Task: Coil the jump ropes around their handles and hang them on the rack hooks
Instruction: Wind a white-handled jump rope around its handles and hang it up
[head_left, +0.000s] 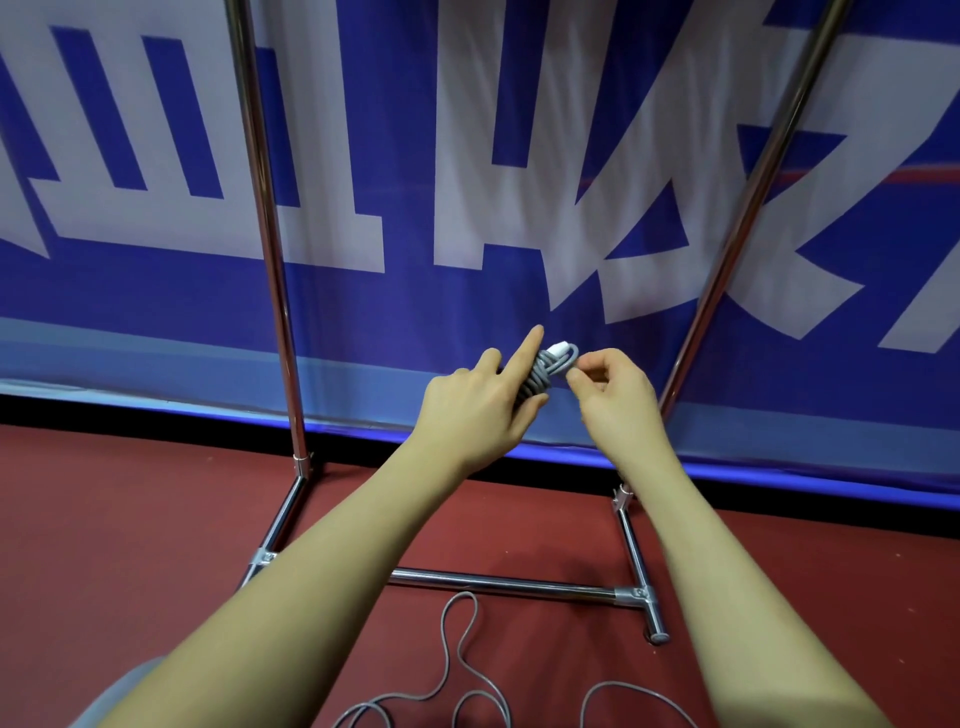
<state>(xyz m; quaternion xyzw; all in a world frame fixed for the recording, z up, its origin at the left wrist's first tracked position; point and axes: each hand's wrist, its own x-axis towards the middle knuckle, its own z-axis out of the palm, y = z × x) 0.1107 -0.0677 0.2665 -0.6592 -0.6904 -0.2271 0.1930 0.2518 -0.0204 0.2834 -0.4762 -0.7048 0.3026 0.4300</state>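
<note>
While my left hand (480, 402) grips the coiled jump rope (548, 370) near the middle of the frame, its index finger sticks out straight toward the upper right and the other fingers and thumb curl around the bundle. The grey cord is wound in tight loops around the handles, and a white handle end (562, 347) pokes out at the top of the coil. My right hand (613, 392), just right of the bundle, pinches the last loop of grey cord between thumb and curled fingertips, touching the coil's right side.

Below, at the bottom centre of the frame, a loose grey rope (462, 670) lies in wavy loops on the red floor (130, 519). The chrome rack (514, 583) stands behind my hands: one upright pole runs from the upper left down to the floor, another slants in from the upper right, and a low crossbar joins the two feet in the lower middle. A blue banner (467, 291) with large white characters fills the upper part of the frame behind the rack.
</note>
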